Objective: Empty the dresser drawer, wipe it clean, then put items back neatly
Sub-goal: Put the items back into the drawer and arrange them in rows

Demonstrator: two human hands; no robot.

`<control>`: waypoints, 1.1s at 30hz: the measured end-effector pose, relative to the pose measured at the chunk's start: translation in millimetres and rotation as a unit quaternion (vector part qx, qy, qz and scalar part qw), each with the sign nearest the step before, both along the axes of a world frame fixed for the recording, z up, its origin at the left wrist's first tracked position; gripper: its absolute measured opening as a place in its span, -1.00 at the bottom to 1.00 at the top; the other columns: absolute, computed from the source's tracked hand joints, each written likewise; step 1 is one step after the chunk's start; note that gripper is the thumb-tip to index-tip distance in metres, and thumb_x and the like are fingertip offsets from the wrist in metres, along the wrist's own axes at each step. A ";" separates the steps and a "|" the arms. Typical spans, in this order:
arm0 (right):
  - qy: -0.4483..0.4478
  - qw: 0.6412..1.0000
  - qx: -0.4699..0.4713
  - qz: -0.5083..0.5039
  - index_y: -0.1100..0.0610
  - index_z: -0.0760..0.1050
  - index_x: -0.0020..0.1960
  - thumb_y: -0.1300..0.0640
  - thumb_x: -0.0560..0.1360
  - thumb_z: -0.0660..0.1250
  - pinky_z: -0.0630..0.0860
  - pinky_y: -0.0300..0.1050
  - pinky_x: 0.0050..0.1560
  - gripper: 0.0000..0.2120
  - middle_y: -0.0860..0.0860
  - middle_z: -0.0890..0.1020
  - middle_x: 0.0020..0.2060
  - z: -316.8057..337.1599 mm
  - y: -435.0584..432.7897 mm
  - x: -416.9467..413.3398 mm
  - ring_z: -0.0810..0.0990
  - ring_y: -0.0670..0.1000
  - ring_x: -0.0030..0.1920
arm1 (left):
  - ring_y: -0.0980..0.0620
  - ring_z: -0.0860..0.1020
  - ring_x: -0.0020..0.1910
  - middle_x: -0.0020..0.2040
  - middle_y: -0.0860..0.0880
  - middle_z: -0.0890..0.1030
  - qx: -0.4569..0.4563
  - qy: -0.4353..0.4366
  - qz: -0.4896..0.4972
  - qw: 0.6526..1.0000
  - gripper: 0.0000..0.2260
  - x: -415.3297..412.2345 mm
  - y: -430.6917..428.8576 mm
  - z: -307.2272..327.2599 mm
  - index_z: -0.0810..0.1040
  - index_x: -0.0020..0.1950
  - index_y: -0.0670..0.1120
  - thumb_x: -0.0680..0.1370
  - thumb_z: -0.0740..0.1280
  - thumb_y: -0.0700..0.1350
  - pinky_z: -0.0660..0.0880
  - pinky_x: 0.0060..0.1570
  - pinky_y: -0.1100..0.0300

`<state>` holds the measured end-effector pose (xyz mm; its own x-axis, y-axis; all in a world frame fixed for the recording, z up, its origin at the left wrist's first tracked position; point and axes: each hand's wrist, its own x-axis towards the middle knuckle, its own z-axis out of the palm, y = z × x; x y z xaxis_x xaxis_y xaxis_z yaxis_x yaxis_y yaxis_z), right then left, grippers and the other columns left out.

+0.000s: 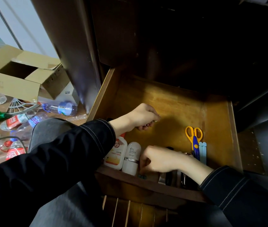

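The drawer (pixel 162 99) stands pulled out. Its wooden floor shows across the rear half and centre, bounded by the side walls. The left hand (pixel 144 117) is over the centre, fingers curled around small shiny pieces (pixel 153 122). The right hand (pixel 161 158) reaches down at the front wall with fingers curled; what it holds cannot be told. Two white bottles (pixel 123 154) lie front left. Yellow-handled scissors (pixel 194 138) and pale blue sticks (pixel 203 151) lie to the right.

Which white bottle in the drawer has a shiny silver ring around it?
The right bottle, beside the right hand; the left bottle has a yellow label instead.
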<state>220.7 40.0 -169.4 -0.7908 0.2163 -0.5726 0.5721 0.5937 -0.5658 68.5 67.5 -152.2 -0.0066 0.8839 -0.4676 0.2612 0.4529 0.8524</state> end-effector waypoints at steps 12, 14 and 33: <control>0.096 0.921 0.055 -0.373 0.08 0.60 -0.14 0.10 0.63 0.27 0.35 -0.27 -0.51 -0.78 0.00 0.65 -0.44 14.3 65.1 31.0 0.46 -0.09 -0.54 | 0.02 0.37 -0.55 -0.37 -0.11 0.54 -0.004 -0.014 -0.004 1.000 -0.76 0.4 -3.5 6.2 0.57 0.03 -0.41 0.48 0.33 -0.25 0.21 -0.55 0.30; 0.190 0.879 0.011 -0.436 0.03 0.62 -0.03 0.09 0.62 0.30 0.40 -0.26 -0.48 -0.87 -0.02 0.70 -0.32 16.7 72.3 33.4 0.54 -0.09 -0.45 | 0.02 0.38 -0.55 -0.37 -0.10 0.55 0.007 -0.032 -0.012 0.999 -0.81 3.1 -3.9 7.9 0.58 0.04 -0.34 0.50 0.34 -0.25 0.22 -0.55 0.29; 0.268 0.806 -0.014 -0.527 0.17 0.65 -0.05 0.22 0.56 0.39 0.44 -0.31 -0.45 -0.93 0.03 0.70 -0.30 39.3 75.9 44.4 0.53 -0.13 -0.42 | 0.00 0.34 -0.53 -0.35 -0.12 0.49 0.046 -0.152 0.032 0.987 -0.71 -1.0 -3.1 18.7 0.47 0.27 -0.21 0.56 0.35 -0.20 0.16 -0.55 0.28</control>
